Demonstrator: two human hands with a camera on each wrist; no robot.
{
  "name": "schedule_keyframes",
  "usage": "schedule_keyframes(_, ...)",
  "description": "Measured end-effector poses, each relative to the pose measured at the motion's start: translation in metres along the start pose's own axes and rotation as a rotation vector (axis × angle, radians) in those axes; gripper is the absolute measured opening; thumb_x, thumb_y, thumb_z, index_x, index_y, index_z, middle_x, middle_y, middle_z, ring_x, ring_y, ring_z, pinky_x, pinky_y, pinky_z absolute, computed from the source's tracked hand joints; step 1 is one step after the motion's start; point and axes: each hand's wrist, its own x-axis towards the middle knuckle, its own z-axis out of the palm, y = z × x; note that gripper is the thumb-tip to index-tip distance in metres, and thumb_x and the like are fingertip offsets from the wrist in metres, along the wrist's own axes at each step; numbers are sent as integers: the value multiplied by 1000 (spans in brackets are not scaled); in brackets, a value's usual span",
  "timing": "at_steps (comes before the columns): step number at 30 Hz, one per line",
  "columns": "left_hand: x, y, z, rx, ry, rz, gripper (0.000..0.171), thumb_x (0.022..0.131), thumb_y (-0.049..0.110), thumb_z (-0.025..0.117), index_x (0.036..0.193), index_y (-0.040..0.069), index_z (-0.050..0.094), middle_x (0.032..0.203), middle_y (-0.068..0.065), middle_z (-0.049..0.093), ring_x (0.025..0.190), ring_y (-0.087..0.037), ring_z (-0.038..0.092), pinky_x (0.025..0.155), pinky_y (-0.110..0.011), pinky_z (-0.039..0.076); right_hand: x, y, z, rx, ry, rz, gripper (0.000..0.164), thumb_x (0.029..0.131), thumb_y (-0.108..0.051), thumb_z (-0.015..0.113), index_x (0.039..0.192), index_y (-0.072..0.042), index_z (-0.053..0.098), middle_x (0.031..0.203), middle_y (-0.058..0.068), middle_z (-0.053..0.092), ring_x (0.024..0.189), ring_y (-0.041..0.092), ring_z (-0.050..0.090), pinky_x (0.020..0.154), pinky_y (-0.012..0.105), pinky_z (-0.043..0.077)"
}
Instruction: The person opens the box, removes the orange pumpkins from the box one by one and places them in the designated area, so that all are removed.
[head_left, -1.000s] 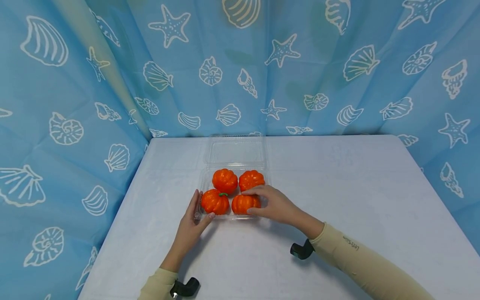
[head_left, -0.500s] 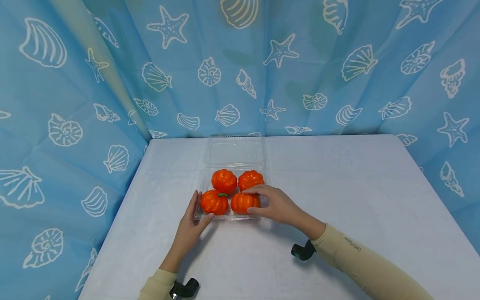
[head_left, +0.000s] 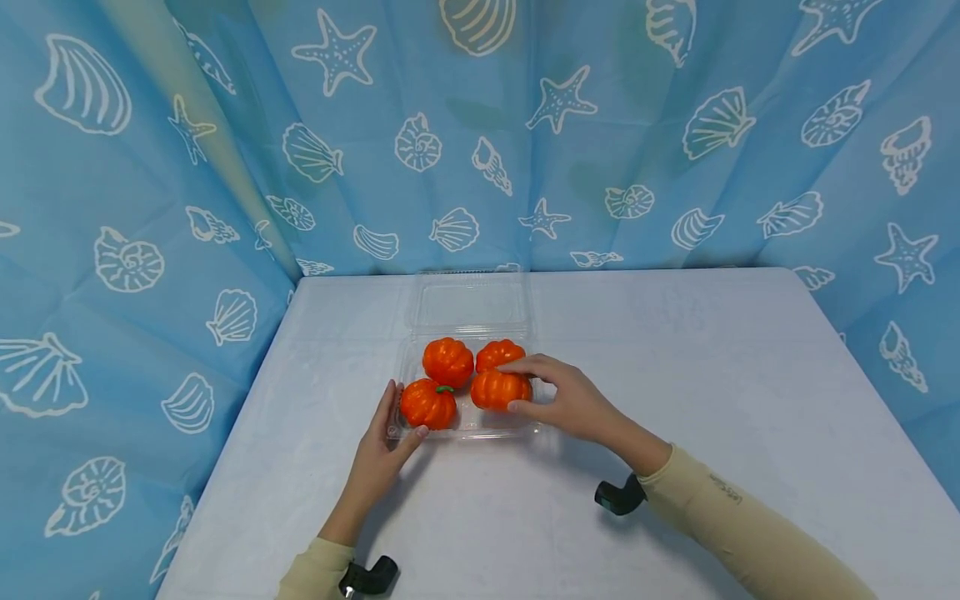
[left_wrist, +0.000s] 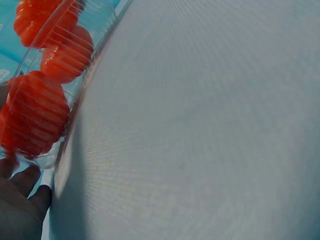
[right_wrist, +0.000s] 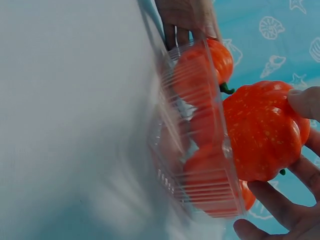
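Head view, held pumpkin: orange, glossy and ribbed, with pale yellow specks on its skin; raised above the near right part of the clear container.
Right hand: thumb and fingers gripping this pumpkin from the right.
Left hand: fingers extended, touching the container's left end, thumb at its near edge.
Tray mates: near-left pumpkin, far-left pumpkin, far-right pumpkin, partly hidden.
Edges and room: the open lid reaches the far edge of the table, by the curtain; broad white surface extends right and near.
Stem: tip peeks beside the gripping fingers; exact direction unclear.
Long axis: looks wider left to right.
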Motion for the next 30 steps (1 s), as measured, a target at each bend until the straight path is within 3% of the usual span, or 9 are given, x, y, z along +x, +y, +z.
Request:
schedule_keyframes(6, 1, -1, 0, -1, -3, -5, 90, 95, 32, 73, 163, 9, 19, 165, -9, 30, 153, -31, 26, 117, -57, 28, -2, 3, -12, 15, 51, -23, 47, 90, -26, 80, 135, -25, 66, 136, 0, 62, 121, 24, 59, 103, 56, 49)
schedule_keyframes(18, 1, -2, 0, -9, 0, -8, 91, 94, 31, 74, 164, 11, 18, 165, -7, 31, 152, -28, 27, 118, -55, 28, -7, 20, -34, 49, 160, -38, 48, 91, -21, 79, 137, -18, 63, 136, 4, 60, 121, 25, 59, 94, 47, 57)
schedule_keyframes(30, 0, -4, -1, -5, -12, 5, 93, 95, 32, 73, 164, 11, 16, 166, -7, 29, 152, -27, 28, 117, -52, 31, -9, 50, -53, 27, 262, 57, 48, 92, -21, 78, 138, -16, 61, 138, 7, 57, 124, 29, 56, 97, 50, 55)
